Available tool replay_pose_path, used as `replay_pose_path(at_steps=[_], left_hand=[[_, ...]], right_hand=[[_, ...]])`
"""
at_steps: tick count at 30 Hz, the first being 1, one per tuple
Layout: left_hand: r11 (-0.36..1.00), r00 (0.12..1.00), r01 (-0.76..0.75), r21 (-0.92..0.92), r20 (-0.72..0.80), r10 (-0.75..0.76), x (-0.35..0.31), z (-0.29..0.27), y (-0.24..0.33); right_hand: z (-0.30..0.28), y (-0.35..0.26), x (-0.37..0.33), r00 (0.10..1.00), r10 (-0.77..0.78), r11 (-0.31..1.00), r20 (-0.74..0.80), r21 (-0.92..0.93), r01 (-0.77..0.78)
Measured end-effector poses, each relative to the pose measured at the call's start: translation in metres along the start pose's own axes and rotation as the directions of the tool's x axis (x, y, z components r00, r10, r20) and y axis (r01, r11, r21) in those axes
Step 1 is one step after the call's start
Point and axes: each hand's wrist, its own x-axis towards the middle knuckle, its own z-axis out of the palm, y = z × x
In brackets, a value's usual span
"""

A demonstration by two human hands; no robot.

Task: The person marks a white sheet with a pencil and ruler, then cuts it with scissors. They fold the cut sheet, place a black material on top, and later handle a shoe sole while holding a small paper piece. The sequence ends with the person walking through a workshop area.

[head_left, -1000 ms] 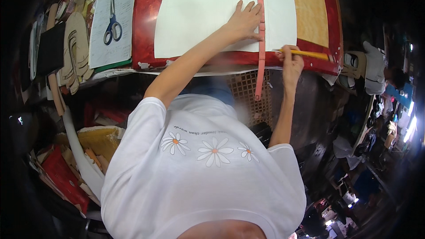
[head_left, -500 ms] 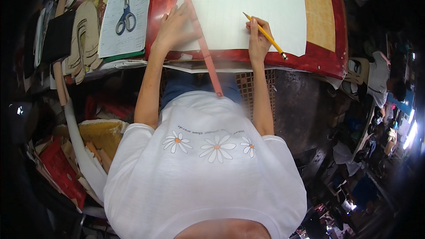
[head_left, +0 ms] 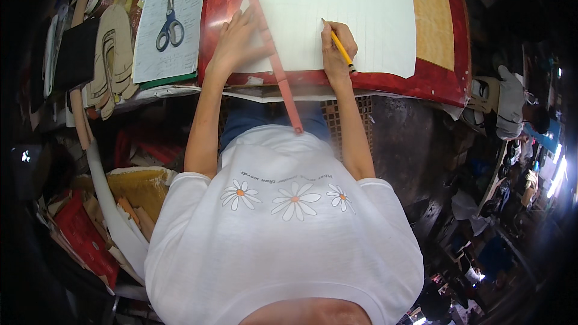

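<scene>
A large white sheet of paper [head_left: 367, 30] with faint lines lies on the red-topped table. Across its left part slants a long pinkish-red ruler [head_left: 277, 69], its near end sticking out past the table edge toward my shirt. My left hand [head_left: 236, 42] rests flat with fingers stretched out, up against the ruler's left side; its inner edge is blurred. In my right hand [head_left: 340, 48] is a yellow pencil [head_left: 341, 47], pinched between the fingers, its tip pointing up-left at the paper. Whether the tip touches the sheet I cannot tell.
Blue-handled scissors [head_left: 170, 24] lie on written papers [head_left: 153, 63] at the left. Beige cut-out shapes [head_left: 114, 48] and a black flat piece [head_left: 75, 54] are further left. A tan patterned sheet [head_left: 435, 36] shows beside the white paper. The table's red border [head_left: 442, 84] ends before my lap.
My right hand has moved left with the pencil, nearer the ruler, and the pencil stands a little steeper. My left hand and the ruler stay nearly in place.
</scene>
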Motion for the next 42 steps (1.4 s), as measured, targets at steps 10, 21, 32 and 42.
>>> replay_pose_path(at_steps=[10,21,32,42], left_hand=[[1.0,1.0,-0.004,0.022,0.008,0.004,0.0,-0.001,0.001],[1.0,1.0,-0.006,0.023,-0.016,0.006,0.002,0.008,-0.006],[1.0,1.0,-0.001,0.003,-0.014,0.001,0.002,0.005,-0.004],[1.0,1.0,-0.003,0.012,-0.023,0.003,0.003,0.009,-0.009]], right_hand=[[-0.032,0.024,0.008,0.921,0.388,0.849,-0.015,0.394,-0.351],[-0.025,0.018,0.006,0.991,-0.131,0.974,-0.018,-0.189,0.126],[-0.058,0.041,0.012,0.94,0.32,0.928,-0.117,0.241,-0.285],[-0.054,0.041,0.008,0.998,-0.059,0.964,-0.01,-0.26,0.054]])
